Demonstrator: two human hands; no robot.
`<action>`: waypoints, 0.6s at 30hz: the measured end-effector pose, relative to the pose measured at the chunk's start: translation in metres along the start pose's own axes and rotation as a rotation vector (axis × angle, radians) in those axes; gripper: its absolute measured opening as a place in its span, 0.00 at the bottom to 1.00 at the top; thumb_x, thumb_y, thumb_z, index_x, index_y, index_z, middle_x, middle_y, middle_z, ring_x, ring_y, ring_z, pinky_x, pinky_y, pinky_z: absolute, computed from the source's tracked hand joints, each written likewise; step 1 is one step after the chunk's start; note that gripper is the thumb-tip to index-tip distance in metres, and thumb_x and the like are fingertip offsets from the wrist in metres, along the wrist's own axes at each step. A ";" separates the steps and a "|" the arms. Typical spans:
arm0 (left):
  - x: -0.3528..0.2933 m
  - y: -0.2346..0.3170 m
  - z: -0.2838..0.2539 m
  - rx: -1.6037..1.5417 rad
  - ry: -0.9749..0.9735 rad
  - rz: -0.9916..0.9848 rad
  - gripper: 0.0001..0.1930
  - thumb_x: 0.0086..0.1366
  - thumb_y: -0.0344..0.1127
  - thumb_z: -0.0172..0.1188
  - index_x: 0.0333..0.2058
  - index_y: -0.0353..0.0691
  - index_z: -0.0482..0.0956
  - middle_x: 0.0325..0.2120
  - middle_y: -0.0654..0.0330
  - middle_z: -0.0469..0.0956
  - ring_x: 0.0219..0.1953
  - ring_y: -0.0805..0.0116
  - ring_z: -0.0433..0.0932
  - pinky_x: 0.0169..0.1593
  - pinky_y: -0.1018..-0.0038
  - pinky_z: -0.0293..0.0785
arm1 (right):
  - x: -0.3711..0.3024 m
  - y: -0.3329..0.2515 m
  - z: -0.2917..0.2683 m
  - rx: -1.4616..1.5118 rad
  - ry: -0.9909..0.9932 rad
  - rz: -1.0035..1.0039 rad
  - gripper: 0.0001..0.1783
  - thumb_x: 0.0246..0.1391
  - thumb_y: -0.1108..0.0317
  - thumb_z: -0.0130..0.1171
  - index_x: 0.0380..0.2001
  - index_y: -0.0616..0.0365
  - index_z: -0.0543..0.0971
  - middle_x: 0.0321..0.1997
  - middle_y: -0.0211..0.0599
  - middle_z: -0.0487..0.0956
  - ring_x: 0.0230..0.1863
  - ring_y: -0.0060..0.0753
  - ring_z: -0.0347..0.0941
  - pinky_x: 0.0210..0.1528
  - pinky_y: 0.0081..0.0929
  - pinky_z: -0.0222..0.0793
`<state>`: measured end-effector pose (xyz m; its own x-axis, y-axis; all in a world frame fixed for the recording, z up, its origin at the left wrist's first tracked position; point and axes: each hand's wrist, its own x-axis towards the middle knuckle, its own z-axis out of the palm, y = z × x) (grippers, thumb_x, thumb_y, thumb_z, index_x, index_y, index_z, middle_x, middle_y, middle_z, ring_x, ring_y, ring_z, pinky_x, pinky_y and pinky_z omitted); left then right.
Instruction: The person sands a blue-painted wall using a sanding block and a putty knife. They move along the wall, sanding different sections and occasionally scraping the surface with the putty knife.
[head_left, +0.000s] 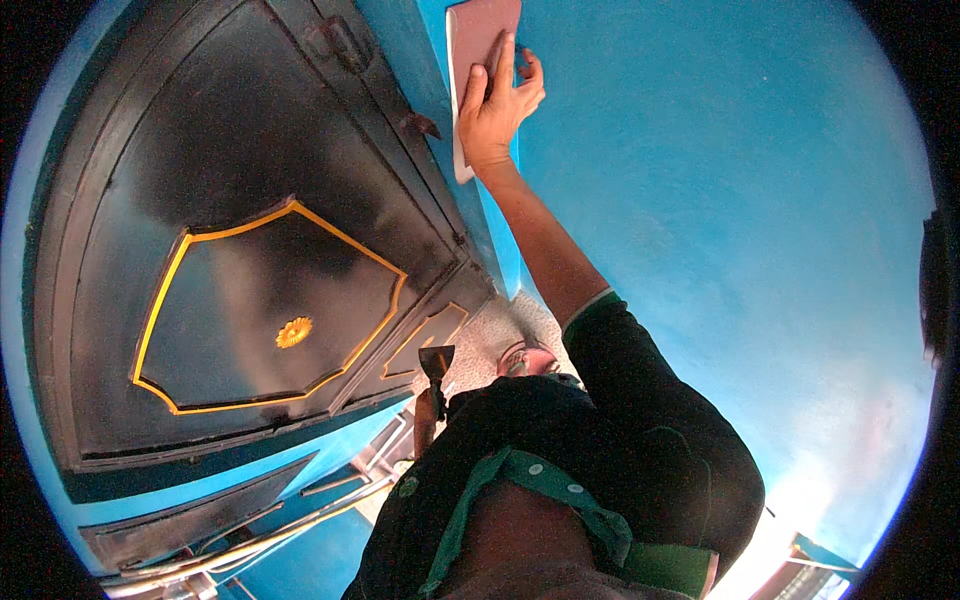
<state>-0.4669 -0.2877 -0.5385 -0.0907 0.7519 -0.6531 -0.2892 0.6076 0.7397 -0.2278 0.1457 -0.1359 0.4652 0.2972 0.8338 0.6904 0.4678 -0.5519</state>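
Observation:
High on the blue wall (700, 200), at its corner edge beside the door, my right hand (500, 105) presses a reddish-brown sheet of sandpaper (480, 35) with a white edge. Its thumb and fingers lie over the sheet, and the arm is stretched upward. Lower down, by my body, my left hand (426, 410) is wrapped round the handle of a putty knife (437, 362), whose wide dark blade points up. My torso and dark sleeve hide part of the left arm.
A black metal door (220, 150) with gold-trimmed panels and a gold flower ornament (294, 332) fills the left side. Its latch (420, 125) juts out near the wall corner. Pipes or rails (270, 535) run at lower left. Speckled floor (480, 335) shows around my foot.

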 end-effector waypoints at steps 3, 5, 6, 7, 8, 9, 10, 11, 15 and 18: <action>-0.003 -0.015 -0.018 0.270 0.011 0.003 0.14 0.68 0.47 0.56 0.37 0.42 0.76 0.21 0.65 0.73 0.20 0.71 0.72 0.23 0.70 0.69 | -0.001 0.000 -0.001 0.153 -0.072 -0.078 0.33 0.57 0.59 0.60 0.65 0.56 0.69 0.66 0.55 0.63 0.60 0.58 0.60 0.63 0.50 0.54; 0.005 -0.009 -0.022 -0.095 -0.024 -0.196 0.15 0.69 0.48 0.53 0.38 0.42 0.77 0.20 0.63 0.74 0.21 0.68 0.74 0.21 0.68 0.70 | -0.003 0.004 -0.007 0.342 -0.106 -0.071 0.38 0.54 0.55 0.62 0.66 0.54 0.67 0.69 0.57 0.61 0.63 0.63 0.59 0.65 0.54 0.53; -0.011 0.021 0.028 0.102 0.175 -0.190 0.19 0.73 0.51 0.48 0.26 0.45 0.70 0.15 0.67 0.67 0.13 0.74 0.66 0.14 0.73 0.59 | -0.007 0.008 -0.013 0.326 -0.154 -0.090 0.38 0.54 0.55 0.62 0.67 0.54 0.66 0.70 0.57 0.59 0.64 0.65 0.57 0.66 0.55 0.52; -0.014 0.019 0.026 0.083 0.163 -0.162 0.19 0.73 0.51 0.47 0.26 0.46 0.69 0.15 0.68 0.66 0.13 0.74 0.66 0.14 0.73 0.59 | -0.012 0.003 -0.016 0.338 -0.204 -0.080 0.39 0.55 0.55 0.62 0.68 0.55 0.64 0.72 0.58 0.56 0.66 0.66 0.55 0.67 0.56 0.52; -0.011 0.016 0.019 0.082 0.140 -0.141 0.19 0.73 0.51 0.47 0.26 0.46 0.69 0.15 0.68 0.66 0.13 0.74 0.66 0.14 0.74 0.59 | -0.017 0.007 -0.021 0.331 -0.246 -0.064 0.40 0.55 0.55 0.61 0.68 0.55 0.63 0.73 0.59 0.54 0.68 0.67 0.53 0.68 0.56 0.51; -0.010 0.016 0.017 0.070 0.119 -0.112 0.19 0.73 0.51 0.47 0.25 0.46 0.68 0.14 0.68 0.66 0.13 0.75 0.66 0.14 0.74 0.60 | -0.024 0.008 -0.024 0.336 -0.290 -0.057 0.41 0.55 0.55 0.61 0.69 0.55 0.62 0.74 0.59 0.52 0.70 0.68 0.51 0.69 0.57 0.50; -0.008 0.014 0.017 0.120 0.149 -0.101 0.19 0.73 0.51 0.47 0.25 0.46 0.68 0.15 0.68 0.65 0.13 0.75 0.66 0.15 0.74 0.60 | -0.030 0.013 -0.029 0.286 -0.381 -0.082 0.38 0.62 0.59 0.54 0.71 0.62 0.56 0.76 0.60 0.46 0.73 0.65 0.48 0.71 0.54 0.44; -0.010 0.012 0.020 0.121 0.167 -0.097 0.19 0.73 0.51 0.47 0.25 0.46 0.68 0.15 0.68 0.65 0.13 0.75 0.66 0.15 0.74 0.60 | -0.045 0.018 -0.028 0.299 -0.421 -0.079 0.39 0.61 0.58 0.55 0.71 0.61 0.56 0.76 0.60 0.46 0.73 0.65 0.46 0.71 0.55 0.45; -0.019 0.045 0.048 0.185 0.158 -0.110 0.19 0.73 0.50 0.47 0.25 0.45 0.68 0.15 0.68 0.66 0.13 0.75 0.66 0.15 0.73 0.60 | -0.156 0.103 -0.046 0.233 -0.607 0.099 0.40 0.62 0.59 0.53 0.72 0.61 0.52 0.77 0.59 0.42 0.76 0.66 0.37 0.74 0.55 0.41; -0.018 0.020 0.040 0.166 0.182 -0.186 0.19 0.73 0.49 0.48 0.25 0.46 0.69 0.15 0.68 0.66 0.13 0.76 0.66 0.15 0.73 0.60 | -0.220 0.124 -0.076 0.406 -0.845 0.399 0.40 0.63 0.60 0.50 0.72 0.63 0.49 0.77 0.60 0.41 0.77 0.66 0.31 0.75 0.54 0.37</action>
<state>-0.4333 -0.2788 -0.5053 -0.2239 0.5749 -0.7870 -0.1589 0.7751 0.6115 -0.2023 0.0748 -0.3884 -0.0318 0.9103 0.4128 0.2573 0.4065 -0.8767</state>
